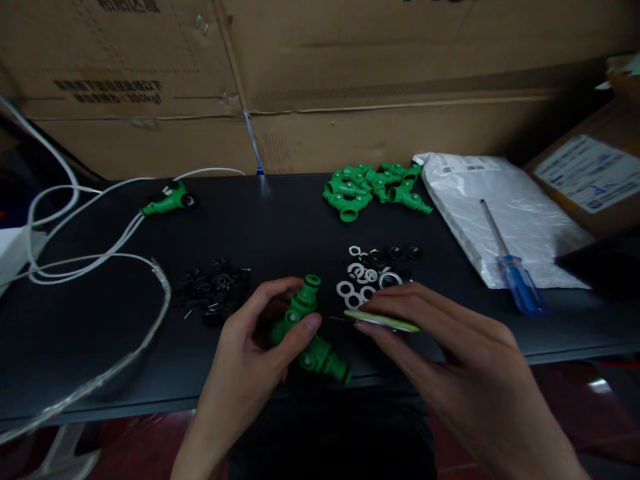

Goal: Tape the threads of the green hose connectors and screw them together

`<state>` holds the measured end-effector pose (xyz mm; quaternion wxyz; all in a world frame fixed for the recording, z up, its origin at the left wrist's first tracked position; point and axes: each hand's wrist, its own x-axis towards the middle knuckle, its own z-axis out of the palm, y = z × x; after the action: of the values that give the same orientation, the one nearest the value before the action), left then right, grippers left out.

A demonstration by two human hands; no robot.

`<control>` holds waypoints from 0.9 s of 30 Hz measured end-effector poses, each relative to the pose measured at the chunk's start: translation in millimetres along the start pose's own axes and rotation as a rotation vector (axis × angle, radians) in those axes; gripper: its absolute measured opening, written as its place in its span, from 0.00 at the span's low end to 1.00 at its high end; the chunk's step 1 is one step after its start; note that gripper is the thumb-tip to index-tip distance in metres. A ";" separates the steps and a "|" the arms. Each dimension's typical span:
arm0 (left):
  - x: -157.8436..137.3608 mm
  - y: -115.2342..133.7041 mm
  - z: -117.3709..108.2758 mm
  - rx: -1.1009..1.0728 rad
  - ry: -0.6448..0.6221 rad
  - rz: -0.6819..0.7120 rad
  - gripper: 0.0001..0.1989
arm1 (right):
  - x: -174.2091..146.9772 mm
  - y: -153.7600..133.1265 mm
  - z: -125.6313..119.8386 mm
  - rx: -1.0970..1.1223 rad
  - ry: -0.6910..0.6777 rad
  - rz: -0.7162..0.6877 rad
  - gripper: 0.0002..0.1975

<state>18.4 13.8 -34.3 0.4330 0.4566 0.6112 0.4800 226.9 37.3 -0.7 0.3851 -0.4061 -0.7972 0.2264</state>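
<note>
Near the table's front edge, my left hand (253,350) is closed around a green plastic branched hose fitting (303,303), the thumb lying across its middle. One end of the fitting points up and away, with a dark ring at its mouth; another points down to the right. My right hand (450,347) pinches a slim yellow-green handled tool (383,321) whose thin, needle-like tip points left. A small gap separates this tip from the fitting. Just beyond my right fingers lie several white flat rings (345,289) and some black round parts (396,253).
Several green fittings (349,208) are grouped at the back. A pile of small black parts (215,287) lies left of my hands. A blue-handled screwdriver (520,283) rests on a white plastic bag (470,193). White tubing (113,257) loops on the left; cardboard (400,67) stands behind.
</note>
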 end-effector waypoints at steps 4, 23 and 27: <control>-0.3 2.7 0.8 -0.015 0.003 -0.028 0.23 | 1.3 0.9 2.2 -0.007 0.038 0.013 0.11; -2.0 7.2 -4.0 -0.101 -0.111 -0.001 0.16 | 0.1 5.2 6.4 0.004 0.024 -0.107 0.14; -1.6 6.4 -4.6 -0.103 -0.104 -0.019 0.15 | -0.4 4.8 5.1 -0.040 0.013 -0.156 0.15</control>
<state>15.2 12.1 -27.1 0.4918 0.4522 0.5665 0.4824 225.2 39.4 -7.2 0.3984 -0.3517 -0.8284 0.1772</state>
